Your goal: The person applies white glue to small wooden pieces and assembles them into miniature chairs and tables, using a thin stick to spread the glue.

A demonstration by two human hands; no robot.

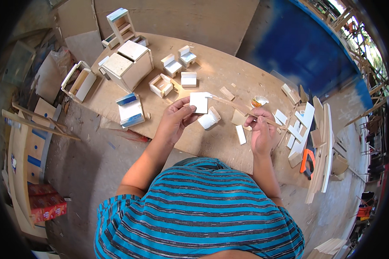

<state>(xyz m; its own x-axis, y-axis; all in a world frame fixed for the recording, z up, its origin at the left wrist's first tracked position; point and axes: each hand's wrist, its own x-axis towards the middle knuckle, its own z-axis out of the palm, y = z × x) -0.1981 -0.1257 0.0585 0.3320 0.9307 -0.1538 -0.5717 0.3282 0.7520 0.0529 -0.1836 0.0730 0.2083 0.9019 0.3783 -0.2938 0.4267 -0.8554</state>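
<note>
Pinched between the thumb and fingers of my left hand (177,118) is a small white square panel (199,102), raised over the table. My right hand (262,131) grips a thin wooden stick (231,104). The stick's far tip has something white on it and meets the panel's upper right edge. Just beneath the panel, a small white wooden piece (208,119) with an upright edge rests on the table. Beyond my right hand sits a small white and orange cup (259,101). A narrow white strip (240,134) lies beside that hand.
Miniature chairs (172,66), a small cabinet (127,69) and a blue and white toy bed (130,111) stand on the wooden table (222,149), left and back. Wood strips (326,146) and an orange-handled saw (307,163) lie at the right edge. A blue panel (304,45) stands behind.
</note>
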